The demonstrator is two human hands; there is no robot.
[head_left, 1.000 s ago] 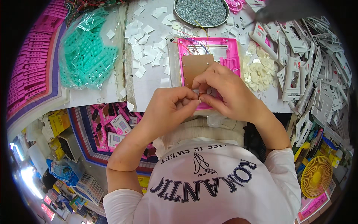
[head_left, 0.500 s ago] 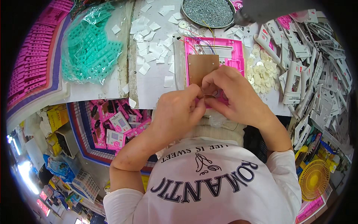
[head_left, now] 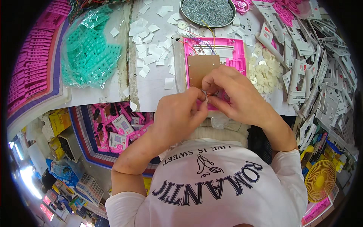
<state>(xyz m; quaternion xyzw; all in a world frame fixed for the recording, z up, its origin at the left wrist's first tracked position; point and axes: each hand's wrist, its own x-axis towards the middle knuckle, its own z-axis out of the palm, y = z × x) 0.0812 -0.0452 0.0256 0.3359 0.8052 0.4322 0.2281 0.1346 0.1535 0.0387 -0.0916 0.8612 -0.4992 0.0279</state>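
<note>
A pink plastic housing (head_left: 242, 47) lies on the table in front of me, with a brown circuit board (head_left: 203, 70) set in it. Thin coloured wires (head_left: 204, 44) run from the far side of the housing. At its near edge my left hand (head_left: 183, 109) and my right hand (head_left: 236, 94) meet, thumbs and forefingers pinched. Between the fingertips show short dark and reddish wires (head_left: 211, 94); their ends are hidden by the fingers. The near part of the housing is mostly covered by my hands.
A round tray of screws (head_left: 207, 13) stands beyond the housing. White paper squares (head_left: 151, 53) lie left, near a bag of green keypads (head_left: 90, 53). Cream discs (head_left: 266, 72) and white plastic panels (head_left: 298, 81) are heaped right. Below left sits a bin of pink assemblies (head_left: 121, 125).
A dark, blurred tool that hung over the screw tray has left the view. My hands stay pinched together, and the wires between the fingertips show more clearly. The view has shifted slightly.
</note>
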